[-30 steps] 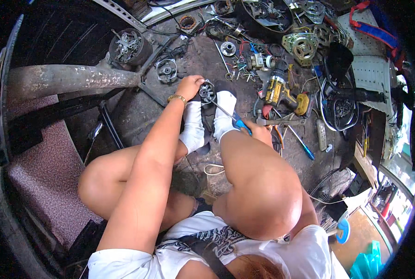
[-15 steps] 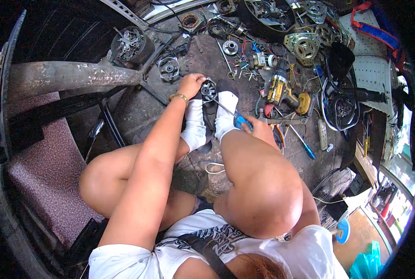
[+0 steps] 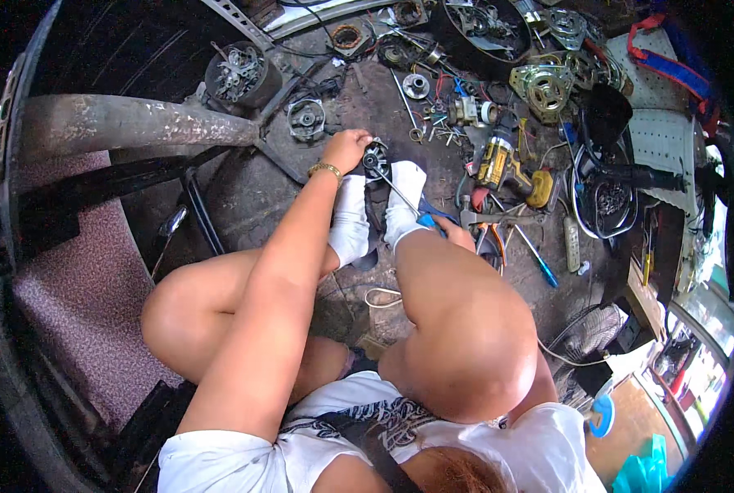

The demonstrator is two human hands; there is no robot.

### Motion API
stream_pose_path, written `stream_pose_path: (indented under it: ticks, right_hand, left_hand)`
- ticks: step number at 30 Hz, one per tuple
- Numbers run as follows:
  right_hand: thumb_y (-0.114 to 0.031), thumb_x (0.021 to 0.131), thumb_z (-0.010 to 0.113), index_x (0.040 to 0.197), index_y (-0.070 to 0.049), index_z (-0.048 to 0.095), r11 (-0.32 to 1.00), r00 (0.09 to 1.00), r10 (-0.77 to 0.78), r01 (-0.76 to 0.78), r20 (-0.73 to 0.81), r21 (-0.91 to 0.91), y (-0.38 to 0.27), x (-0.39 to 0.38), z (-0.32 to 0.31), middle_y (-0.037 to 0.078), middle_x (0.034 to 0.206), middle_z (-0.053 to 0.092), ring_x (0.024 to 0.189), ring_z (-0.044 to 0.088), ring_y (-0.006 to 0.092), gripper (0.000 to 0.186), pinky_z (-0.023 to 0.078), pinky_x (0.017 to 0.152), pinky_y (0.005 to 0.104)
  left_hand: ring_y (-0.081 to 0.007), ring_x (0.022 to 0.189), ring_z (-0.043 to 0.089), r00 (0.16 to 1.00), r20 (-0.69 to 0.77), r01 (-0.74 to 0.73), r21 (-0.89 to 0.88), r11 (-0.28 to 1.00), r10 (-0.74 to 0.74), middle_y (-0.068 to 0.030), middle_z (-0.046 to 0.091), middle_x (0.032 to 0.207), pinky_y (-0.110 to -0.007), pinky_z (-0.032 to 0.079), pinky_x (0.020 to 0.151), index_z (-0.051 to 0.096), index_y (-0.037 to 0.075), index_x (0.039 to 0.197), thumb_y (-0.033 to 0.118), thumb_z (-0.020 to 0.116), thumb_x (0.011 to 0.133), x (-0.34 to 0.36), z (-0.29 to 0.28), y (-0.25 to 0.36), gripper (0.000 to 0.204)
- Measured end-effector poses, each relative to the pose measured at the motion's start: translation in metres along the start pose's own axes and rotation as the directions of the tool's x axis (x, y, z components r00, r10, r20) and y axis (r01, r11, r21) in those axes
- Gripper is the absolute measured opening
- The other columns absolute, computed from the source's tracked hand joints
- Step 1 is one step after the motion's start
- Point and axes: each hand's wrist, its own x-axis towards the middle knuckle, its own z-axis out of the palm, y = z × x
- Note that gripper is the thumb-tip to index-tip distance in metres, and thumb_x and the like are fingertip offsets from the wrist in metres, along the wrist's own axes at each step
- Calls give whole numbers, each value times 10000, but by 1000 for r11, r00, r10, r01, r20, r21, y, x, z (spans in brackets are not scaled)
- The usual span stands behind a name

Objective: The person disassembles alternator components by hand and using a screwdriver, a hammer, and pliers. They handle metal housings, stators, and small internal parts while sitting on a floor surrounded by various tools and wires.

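Hands at work on a small motor part (image 3: 375, 158) on the cluttered floor (image 3: 244, 197), pinned between my white-socked feet (image 3: 377, 212). My left hand (image 3: 346, 150) is closed over the part's left side, wrist bent down, forearm stretched long from the shoulder across my knee. My right hand (image 3: 456, 234), mostly hidden behind the right knee, is wrapped on the blue handle of a screwdriver (image 3: 401, 195) whose shaft slants up to the part. I judge a fastener is being worked; the next move calls for keeping the tip seated and the part steady. A yellow cordless drill (image 3: 503, 164) lies just beside my right foot.
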Motion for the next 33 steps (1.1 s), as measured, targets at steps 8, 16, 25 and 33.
stream_pose_path:
  ticks: [8,16,25,33]
  right_hand:
    - [-295,821,574,1107,-103,604,992,998,-50,55,-49,112,23,-3,17,203,970,620,924,596,364,345,462,790,400]
    - [-319,830,553,1108,-135,604,989,1000,-25,26,-10,145,22,1,21,196,989,615,940,581,375,337,459,793,407]
    - [-281,838,542,1113,-108,592,997,1000,5,-7,27,76,1,2,12,217,1002,603,947,572,382,329,458,789,405]
    - [-133,814,576,1091,-15,585,963,980,-115,151,-164,225,30,7,43,198,1018,617,955,610,313,301,455,814,347]
  left_hand:
    - [-331,899,605,1000,-2,21,-11,1000,-21,-170,637,942,-400,462,795,655,78,984,295,549,839,5,7,1,282]
    - [-321,902,610,1000,14,11,23,1000,-12,-168,641,938,-392,463,787,651,84,992,291,534,853,9,5,-6,276]
    - [-324,907,607,999,-30,-18,39,999,19,-169,638,952,-387,464,793,638,60,1008,289,530,858,5,3,-6,295]
    - [-340,921,596,998,-57,-11,-117,993,5,-178,627,982,-379,450,820,650,61,989,252,557,836,9,4,-22,262]
